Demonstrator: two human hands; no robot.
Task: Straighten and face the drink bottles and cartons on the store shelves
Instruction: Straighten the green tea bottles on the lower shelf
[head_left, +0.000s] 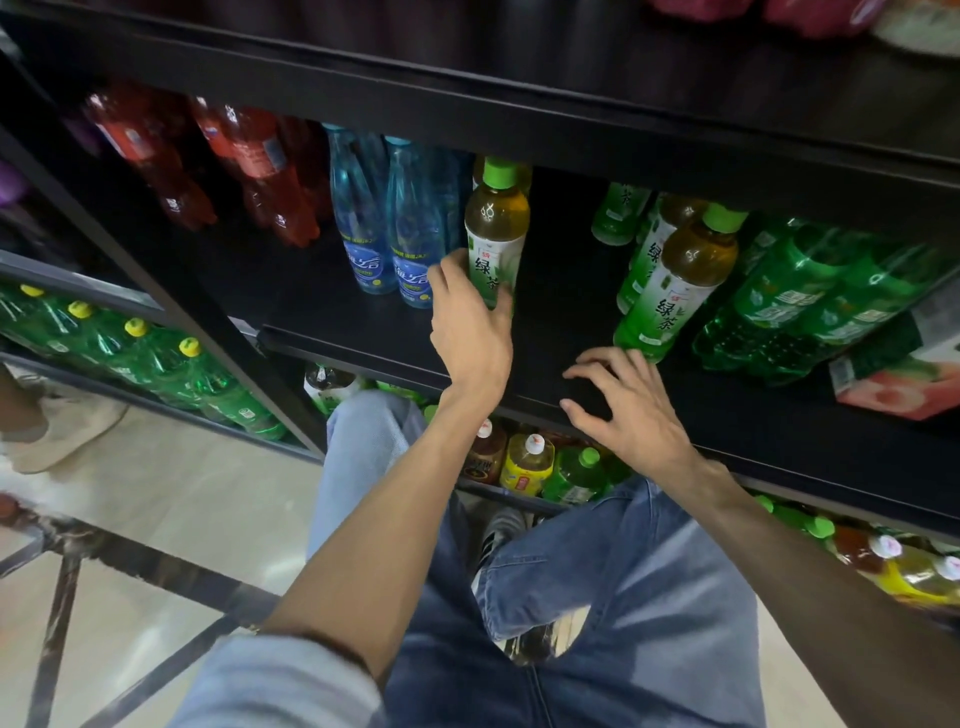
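- Lower left bay: a row of clear green plastic soda bottles with yellow caps is seen, ribbed and glossy.
- Middle shelf: matte black board, wood-grain texture faintly visible on the edge above.
- Far left of that shelf: red soda bottles with waisted bodies and red labels, tilted in the wide-angle view.
- Next: two tall, slim, pale-blue translucent water bottles with blue labels, standing side by side.
- Left hand: fingers are curled round the lower label of a green tea bottle, thumb on its left side. Bottle is upright near the shelf's front, just right of the blue pair; smooth clear plastic, amber liquid, lime-green cap, white-green label.
- Bare shelf gap is seen between that bottle and the next tea group.
- Right hand: fingers are spread and slightly bent over the front lip of the shelf, nothing gripped.
- Just beyond its fingertips: a second green tea bottle of the same type, more behind it.
- Right: shrink-wrapped dark-green bottle packs, crinkled film.
- Far right edge: a boxy carton with peach print.
- Bottom shelf: yellow, brown and green bottles are seen from above.
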